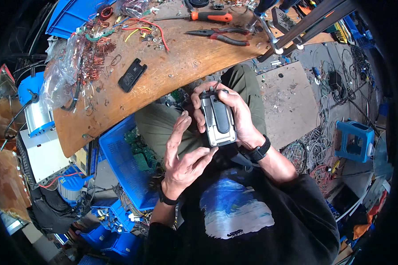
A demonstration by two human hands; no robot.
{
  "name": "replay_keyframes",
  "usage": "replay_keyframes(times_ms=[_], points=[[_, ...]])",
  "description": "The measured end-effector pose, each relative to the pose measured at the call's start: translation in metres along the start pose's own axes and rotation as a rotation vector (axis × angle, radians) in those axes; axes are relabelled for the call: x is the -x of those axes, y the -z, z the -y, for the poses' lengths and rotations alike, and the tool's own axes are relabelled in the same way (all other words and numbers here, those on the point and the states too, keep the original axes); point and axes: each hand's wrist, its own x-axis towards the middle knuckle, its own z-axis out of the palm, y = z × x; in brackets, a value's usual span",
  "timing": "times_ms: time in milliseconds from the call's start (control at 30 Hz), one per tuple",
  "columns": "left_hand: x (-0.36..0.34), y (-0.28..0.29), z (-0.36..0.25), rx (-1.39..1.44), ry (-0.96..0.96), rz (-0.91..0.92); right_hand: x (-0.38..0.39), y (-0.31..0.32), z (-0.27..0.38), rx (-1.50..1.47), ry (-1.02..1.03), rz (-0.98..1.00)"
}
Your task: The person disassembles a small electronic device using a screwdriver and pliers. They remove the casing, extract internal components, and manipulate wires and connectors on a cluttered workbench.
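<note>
My right hand (239, 112) wraps round a handheld radio (211, 126), a silver-grey body with a dark belt clip down the middle and small knobs at its top end. It is held upright over my lap, its back facing up. Next to its lower left corner is my left hand (181, 161), open, with the index finger raised and the other fingers bent towards the radio. Nothing shows in that hand. On the wooden bench (181, 62) ahead lies a slim black case piece (132, 75).
Long-nose pliers (221, 35) and an orange-handled screwdriver (211, 17) lie on the bench, with copper coils (99, 59) and wire scraps to the left. A blue crate (124, 172) of circuit boards stands left of my legs. Tangled cables (298, 154) cover the floor at right.
</note>
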Motion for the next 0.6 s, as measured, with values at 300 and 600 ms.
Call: replay_keyframes(times_ms=[300,600], points=[[0.003,0.001,0.002,-0.086,0.008,0.040,-0.001,0.005,-0.007,-0.006,-0.008,0.001],[-0.003,0.000,0.004,0.012,0.042,-0.106,-0.004,0.012,-0.018,-0.103,-0.091,-0.065]])
